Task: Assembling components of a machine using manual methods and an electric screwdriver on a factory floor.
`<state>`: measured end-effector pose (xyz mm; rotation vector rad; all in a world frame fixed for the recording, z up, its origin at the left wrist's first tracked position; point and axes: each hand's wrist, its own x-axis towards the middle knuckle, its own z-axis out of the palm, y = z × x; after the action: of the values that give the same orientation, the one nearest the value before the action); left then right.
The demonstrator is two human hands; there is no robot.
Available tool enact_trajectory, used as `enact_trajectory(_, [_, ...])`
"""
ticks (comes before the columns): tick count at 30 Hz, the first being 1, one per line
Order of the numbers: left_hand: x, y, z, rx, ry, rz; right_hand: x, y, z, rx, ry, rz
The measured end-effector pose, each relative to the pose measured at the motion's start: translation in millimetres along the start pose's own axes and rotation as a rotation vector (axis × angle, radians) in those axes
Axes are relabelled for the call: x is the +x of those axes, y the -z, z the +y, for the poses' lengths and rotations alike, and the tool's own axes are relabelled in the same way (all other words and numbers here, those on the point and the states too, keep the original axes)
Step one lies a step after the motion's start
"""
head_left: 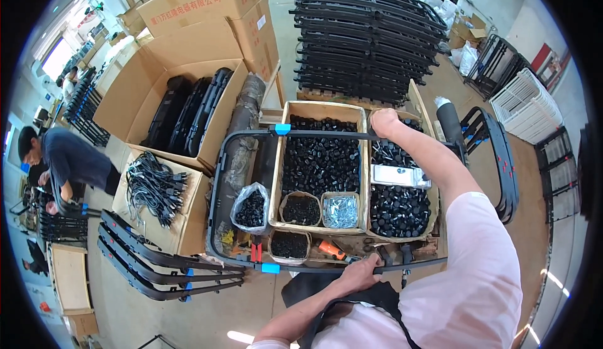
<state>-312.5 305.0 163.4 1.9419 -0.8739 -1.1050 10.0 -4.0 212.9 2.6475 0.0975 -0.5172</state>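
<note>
At the near edge of the desk, the black frame (pixel 217 179) is gripped by the left hand (pixel 359 272) curled round its near rail, and farther off by the right hand (pixel 384 122) clenched over its far rail, so it is best kept level above the parts boxes (pixel 363 161).

Concrete floor (pixel 276 10) bears cardboard boxes (pixel 182 98) (frames (pixel 367 35) stacked behind).

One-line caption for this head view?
Left hand and right hand grip a black frame over boxes of black parts.
</note>
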Motion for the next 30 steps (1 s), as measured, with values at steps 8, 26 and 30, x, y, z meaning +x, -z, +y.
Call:
enact_trajectory(8, [2.5,1.5,-3.5,0.094,-0.054,-0.049,-1.7,-13.9,5.0,0.03,-0.053,0.074])
enact_trajectory(26, [7.9,-12.0,1.1,0.169,-0.059,0.017,11.4,-60.8,-8.1,0.401,0.124,0.335])
enact_trajectory(30, [14.5,-13.5,0.4,0.305,-0.22,0.019,15.8,-69.4,-4.7,0.391,0.067,0.326])
